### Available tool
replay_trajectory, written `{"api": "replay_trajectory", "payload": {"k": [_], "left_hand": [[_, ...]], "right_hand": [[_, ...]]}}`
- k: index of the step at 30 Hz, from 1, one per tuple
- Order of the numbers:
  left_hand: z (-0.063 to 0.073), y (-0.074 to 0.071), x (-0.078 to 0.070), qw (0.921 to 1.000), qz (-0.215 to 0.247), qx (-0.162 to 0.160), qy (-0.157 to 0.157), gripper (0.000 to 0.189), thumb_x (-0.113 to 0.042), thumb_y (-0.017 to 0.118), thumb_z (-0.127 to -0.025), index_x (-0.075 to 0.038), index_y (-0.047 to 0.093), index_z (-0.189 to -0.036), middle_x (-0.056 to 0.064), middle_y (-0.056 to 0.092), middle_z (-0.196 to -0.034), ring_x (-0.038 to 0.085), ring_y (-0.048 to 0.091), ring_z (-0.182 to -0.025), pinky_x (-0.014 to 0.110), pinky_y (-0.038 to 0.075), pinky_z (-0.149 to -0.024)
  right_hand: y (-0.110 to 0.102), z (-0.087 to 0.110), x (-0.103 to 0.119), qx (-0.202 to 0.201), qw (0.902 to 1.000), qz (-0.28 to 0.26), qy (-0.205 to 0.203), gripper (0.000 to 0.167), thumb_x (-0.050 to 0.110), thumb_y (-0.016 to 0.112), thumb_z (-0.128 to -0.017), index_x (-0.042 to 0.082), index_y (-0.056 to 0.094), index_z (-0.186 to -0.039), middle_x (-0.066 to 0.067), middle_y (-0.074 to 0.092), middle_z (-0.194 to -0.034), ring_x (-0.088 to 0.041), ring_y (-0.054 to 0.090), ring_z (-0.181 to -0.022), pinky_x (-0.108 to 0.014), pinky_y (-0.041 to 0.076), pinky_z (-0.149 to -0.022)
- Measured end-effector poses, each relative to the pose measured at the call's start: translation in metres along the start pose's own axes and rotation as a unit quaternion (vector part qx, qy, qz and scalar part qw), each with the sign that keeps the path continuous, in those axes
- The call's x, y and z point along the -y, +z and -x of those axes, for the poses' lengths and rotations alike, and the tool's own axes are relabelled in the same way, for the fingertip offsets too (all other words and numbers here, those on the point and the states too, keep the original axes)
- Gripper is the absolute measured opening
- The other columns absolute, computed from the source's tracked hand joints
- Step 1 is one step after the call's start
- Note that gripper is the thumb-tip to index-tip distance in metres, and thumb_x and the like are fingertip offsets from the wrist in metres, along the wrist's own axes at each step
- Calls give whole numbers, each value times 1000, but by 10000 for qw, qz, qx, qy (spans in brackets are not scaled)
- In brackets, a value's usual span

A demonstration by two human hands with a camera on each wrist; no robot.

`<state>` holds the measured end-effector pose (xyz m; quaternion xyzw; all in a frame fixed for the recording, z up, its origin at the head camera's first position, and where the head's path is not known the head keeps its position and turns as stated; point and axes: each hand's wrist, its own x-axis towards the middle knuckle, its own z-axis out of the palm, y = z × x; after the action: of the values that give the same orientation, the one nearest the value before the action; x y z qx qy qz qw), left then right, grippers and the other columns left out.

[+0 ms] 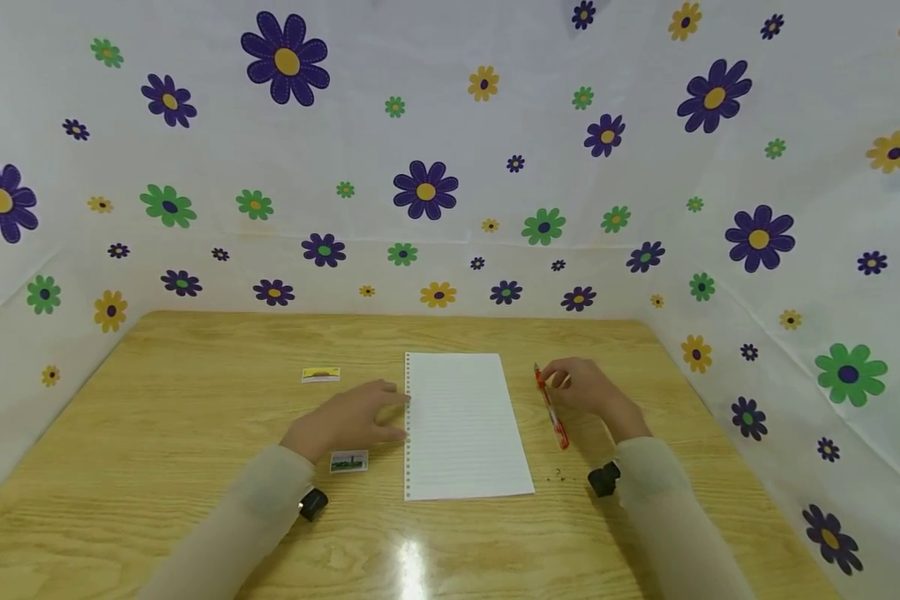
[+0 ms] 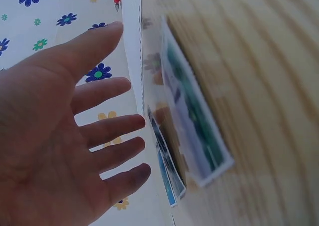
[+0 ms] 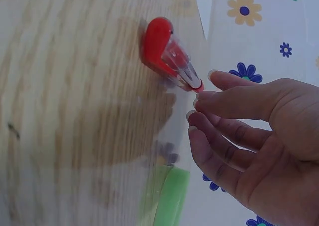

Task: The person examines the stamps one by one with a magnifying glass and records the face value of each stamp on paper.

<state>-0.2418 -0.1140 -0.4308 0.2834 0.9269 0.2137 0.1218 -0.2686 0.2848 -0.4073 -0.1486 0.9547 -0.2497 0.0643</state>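
Left hand (image 1: 348, 419) spread open by lined paper (image 1: 465, 425) | right hand (image 1: 587, 390) at red pen (image 1: 552, 414) (gripping? cannot tell)

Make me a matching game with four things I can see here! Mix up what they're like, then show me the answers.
Things:
1. left hand
2. pen
3. paper
4. hanging cloth

What they're like:
A. lined
B. open, holding nothing
C. flowery
D. red and see-through

Pairs: 1-B, 2-D, 3-A, 4-C
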Motion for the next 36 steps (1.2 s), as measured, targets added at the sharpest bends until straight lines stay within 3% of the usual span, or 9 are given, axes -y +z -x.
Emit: {"api": "replay_trajectory", "payload": {"k": [7,17,30,36], "left_hand": [[-6,1,-4,9995,-174,44,-273,66,-43,74,-94,-18,54,-151,14,44,-162,35,42,-150,54,36,-122],[-5,-3,-10,9986,-333,120,-394,61,-42,76,-93,-17,60,-146,13,44,-163,36,41,-151,53,34,-124],[-9,-2,-15,9977,-374,-63,-561,58,-42,75,-93,-18,61,-143,7,55,-154,33,47,-147,52,38,-122],[-9,-2,-17,9978,-256,-73,-615,58,-39,78,-92,-15,62,-142,8,57,-152,34,49,-145,53,40,-120]], "right_hand": [[3,-3,1,31,9993,158,-322,22,-6,68,-89,-1,73,-110,-21,72,-95,-31,69,-84,-46,61,-79],[6,-7,8,181,9993,317,-27,18,-10,62,-90,1,73,-99,-17,72,-97,-26,63,-85,-41,57,-80],[6,-14,7,-7,9982,598,-91,16,-10,69,-87,4,75,-90,-11,72,-91,-22,61,-85,-43,58,-84],[6,-14,11,191,9981,589,-50,14,-9,74,-87,5,74,-91,-10,72,-90,-21,61,-83,-43,58,-84]]}}
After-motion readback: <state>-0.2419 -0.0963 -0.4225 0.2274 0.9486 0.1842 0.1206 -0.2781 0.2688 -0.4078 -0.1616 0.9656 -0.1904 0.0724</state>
